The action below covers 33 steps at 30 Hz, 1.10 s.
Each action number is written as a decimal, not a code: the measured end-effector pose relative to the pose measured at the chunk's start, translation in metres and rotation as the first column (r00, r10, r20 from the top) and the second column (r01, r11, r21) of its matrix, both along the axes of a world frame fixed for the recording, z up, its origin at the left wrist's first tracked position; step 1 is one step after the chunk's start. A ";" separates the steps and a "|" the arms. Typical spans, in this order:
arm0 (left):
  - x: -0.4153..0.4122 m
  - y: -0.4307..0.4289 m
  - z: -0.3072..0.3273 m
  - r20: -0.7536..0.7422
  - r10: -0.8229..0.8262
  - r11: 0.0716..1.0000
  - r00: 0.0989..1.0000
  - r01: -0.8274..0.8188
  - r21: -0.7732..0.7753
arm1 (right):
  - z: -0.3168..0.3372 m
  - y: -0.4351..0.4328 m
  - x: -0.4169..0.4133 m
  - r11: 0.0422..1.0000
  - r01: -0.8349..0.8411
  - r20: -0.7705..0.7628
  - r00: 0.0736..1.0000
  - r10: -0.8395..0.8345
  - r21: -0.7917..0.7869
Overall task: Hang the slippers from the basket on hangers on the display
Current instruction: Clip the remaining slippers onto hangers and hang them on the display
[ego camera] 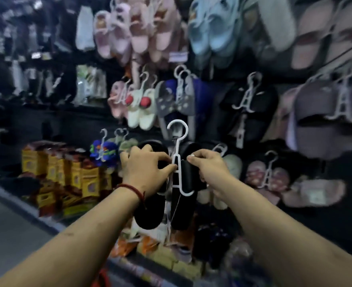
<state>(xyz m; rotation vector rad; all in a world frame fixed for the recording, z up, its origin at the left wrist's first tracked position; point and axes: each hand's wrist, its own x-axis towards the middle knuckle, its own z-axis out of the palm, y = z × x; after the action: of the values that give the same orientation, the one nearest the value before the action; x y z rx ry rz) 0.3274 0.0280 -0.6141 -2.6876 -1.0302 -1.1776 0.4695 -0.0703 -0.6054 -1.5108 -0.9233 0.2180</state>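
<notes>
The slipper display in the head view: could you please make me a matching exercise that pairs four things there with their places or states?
Things:
1. pair of black slippers
2. pale blue slippers
3. yellow and red boxes
4. red string bracelet

Places or states:
A. stacked low on the left
B. around the left wrist
C. on a white plastic hanger, held by both hands
D. hanging in the top row

Pairs: 1-C, 2-D, 3-A, 4-B

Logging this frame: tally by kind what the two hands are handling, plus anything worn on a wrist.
Black slippers: 2
White hanger: 1
Red wrist cord: 1
Total: 4
</notes>
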 end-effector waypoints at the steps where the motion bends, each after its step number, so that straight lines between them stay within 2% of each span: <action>1: 0.015 -0.004 0.011 0.029 -0.053 0.998 0.998 0.053 -0.020 | 0.012 -0.010 0.011 0.999 0.038 0.009 0.999 -0.038 0.003; 4: 0.060 -0.014 0.041 0.100 -0.173 0.984 0.980 0.177 -0.033 | 0.044 -0.037 0.043 0.992 0.129 0.016 0.992 -0.129 -0.012; 9: 0.128 -0.035 0.093 0.083 -0.291 0.957 0.953 0.290 0.025 | 0.090 -0.070 0.095 0.963 0.270 0.005 0.963 -0.270 0.009; 18: 0.213 -0.034 0.152 0.118 -0.351 0.935 0.929 0.340 0.099 | 0.158 -0.074 0.160 0.917 0.397 0.083 0.914 -0.398 0.027; 25: 0.256 -0.010 0.193 0.128 -0.361 0.925 0.924 0.336 0.179 | 0.205 -0.057 0.202 0.910 0.414 0.139 0.899 -0.415 0.040; 33: 0.293 -0.004 0.241 0.117 -0.369 0.908 0.922 0.331 0.257 | 0.246 -0.050 0.234 0.888 0.454 0.108 0.881 -0.460 0.074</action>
<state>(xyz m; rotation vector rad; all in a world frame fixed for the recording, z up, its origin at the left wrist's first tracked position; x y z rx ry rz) 0.6204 0.0245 -0.3729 -2.6904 -0.3846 -1.4897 0.7040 -0.1201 -0.3598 -1.6667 -0.6338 -0.2424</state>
